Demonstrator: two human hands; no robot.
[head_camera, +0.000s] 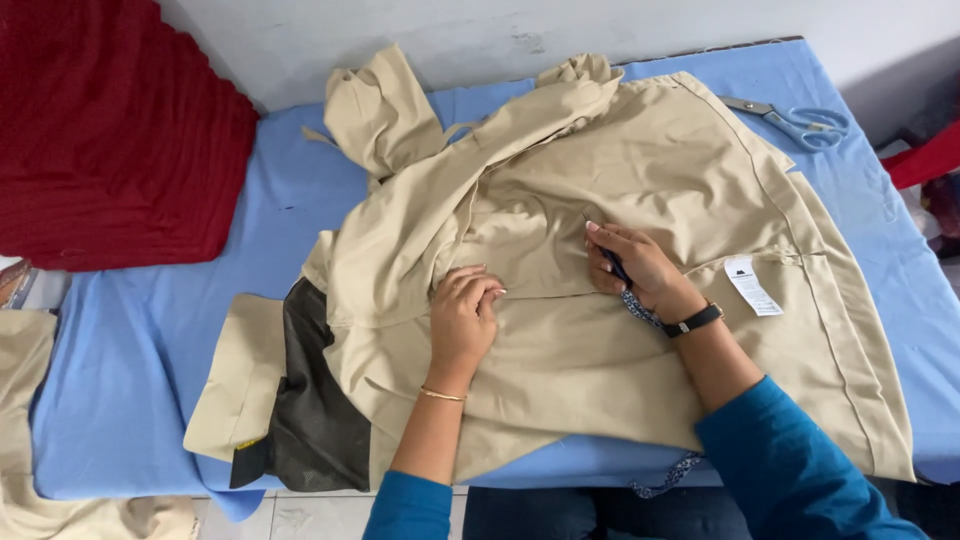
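Left hand (463, 318) curled, pressing beige jacket (640, 250) flat mid-tabletop (140, 340), prob. steadying seam; right hand (635, 265) pinching small dark tool on fabric. Scissors (800, 122) lying far corner.

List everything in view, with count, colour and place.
garment: one, beige with a dark lining panel, spread across the table
care label: one, white, on the garment, right side
table cover: one, light blue
scissors: one pair, blue handles, far right corner
knitted cloth: one, dark red, far left
left hand: pressing the garment, gold bangle
right hand: on the garment, holding a slim dark tool, black wristband
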